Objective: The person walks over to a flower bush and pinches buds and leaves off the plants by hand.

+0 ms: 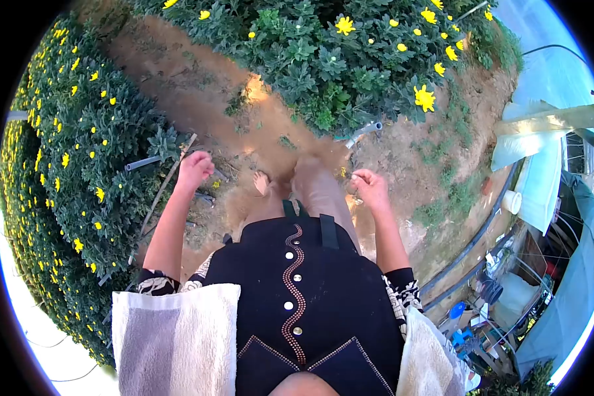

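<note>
My left hand (pixel 196 169) is raised with its fingers curled in, beside a thin wooden stick (pixel 168 181) that leans along the left row of plants. What lies inside those fingers, if anything, is hidden. On the other side, my right hand (pixel 372 189) has thumb and fingertips pinched together, and a tiny dark bit shows at their tips, too small to name. Neither hand touches the yellow-flowered plants. Ahead, a bush (pixel 303 59) carries open yellow blooms (pixel 424 98) and small buds.
A dense flower row (pixel 79 152) runs along the left, with a grey pipe end (pixel 142 163) sticking out. Another pipe (pixel 364 134) juts from the front bush. A dirt path (pixel 198 86) lies between. At right are a black hose (pixel 472 237), plastic sheeting (pixel 554 86) and clutter.
</note>
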Demonstrator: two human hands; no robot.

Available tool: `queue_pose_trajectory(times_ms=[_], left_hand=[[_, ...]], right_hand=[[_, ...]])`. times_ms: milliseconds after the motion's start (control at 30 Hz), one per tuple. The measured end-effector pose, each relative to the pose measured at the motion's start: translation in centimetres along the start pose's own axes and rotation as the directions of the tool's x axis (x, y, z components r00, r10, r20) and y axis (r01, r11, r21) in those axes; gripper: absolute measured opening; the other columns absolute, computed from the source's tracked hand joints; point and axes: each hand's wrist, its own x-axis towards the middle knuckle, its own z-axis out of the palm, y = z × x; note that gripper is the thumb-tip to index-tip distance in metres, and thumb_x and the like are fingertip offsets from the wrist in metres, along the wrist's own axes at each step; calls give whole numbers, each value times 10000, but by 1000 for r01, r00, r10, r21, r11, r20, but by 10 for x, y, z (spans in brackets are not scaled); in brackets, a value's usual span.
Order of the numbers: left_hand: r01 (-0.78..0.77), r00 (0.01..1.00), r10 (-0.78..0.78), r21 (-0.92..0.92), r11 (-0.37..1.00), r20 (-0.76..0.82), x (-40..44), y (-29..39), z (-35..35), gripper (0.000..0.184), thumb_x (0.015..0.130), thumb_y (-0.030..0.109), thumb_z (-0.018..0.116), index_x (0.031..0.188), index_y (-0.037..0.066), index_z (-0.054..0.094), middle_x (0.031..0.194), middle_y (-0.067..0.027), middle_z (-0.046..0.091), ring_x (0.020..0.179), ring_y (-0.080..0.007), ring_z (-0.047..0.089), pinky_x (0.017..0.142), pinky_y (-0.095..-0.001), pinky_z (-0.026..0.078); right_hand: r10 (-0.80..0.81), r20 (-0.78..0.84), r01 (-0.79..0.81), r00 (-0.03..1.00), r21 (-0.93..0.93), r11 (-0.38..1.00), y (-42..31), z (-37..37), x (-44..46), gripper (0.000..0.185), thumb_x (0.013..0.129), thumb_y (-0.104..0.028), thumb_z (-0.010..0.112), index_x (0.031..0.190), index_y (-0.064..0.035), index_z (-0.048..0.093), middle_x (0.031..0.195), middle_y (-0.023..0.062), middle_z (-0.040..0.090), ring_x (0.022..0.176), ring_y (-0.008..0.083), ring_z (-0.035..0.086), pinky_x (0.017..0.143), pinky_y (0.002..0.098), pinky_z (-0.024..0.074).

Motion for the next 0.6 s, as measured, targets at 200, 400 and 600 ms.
queue_pose_trajectory(times_ms=[200, 400, 600], left_hand=[[-192, 885, 185, -28, 981, 428, 62, 106, 165, 105, 931, 95, 617, 1008, 41, 664, 802, -9, 645, 720, -86, 621, 666, -234, 510], [-622, 685, 317, 300, 723, 657, 90, 137, 274, 211, 869, 105, 606, 1061, 61, 683, 907, -90, 690, 832, -215, 655, 743, -340, 527], [-735, 651, 156, 566, 373, 742, 115, 169, 348, 436, 797, 129, 603, 1231, 148, 642, 751, -102, 686, 708, -274, 660, 680, -374, 522]], right_hand=[[485, -96, -339, 869, 598, 726, -11, 42, 95, 299, 948, -123, 601, 1244, -80, 591, 1014, 53, 685, 807, 102, 655, 599, 241, 488], [578, -272, -267, 769, 685, 678, 29, 112, 182, 525, 929, -94, 626, 1414, -69, 427, 1063, 51, 640, 798, 109, 617, 595, 248, 485], [638, -321, 132, 700, 936, 327, 39, 140, 192, 410, 852, -50, 665, 1239, 6, 541, 886, 51, 629, 798, 203, 617, 741, 317, 486]])
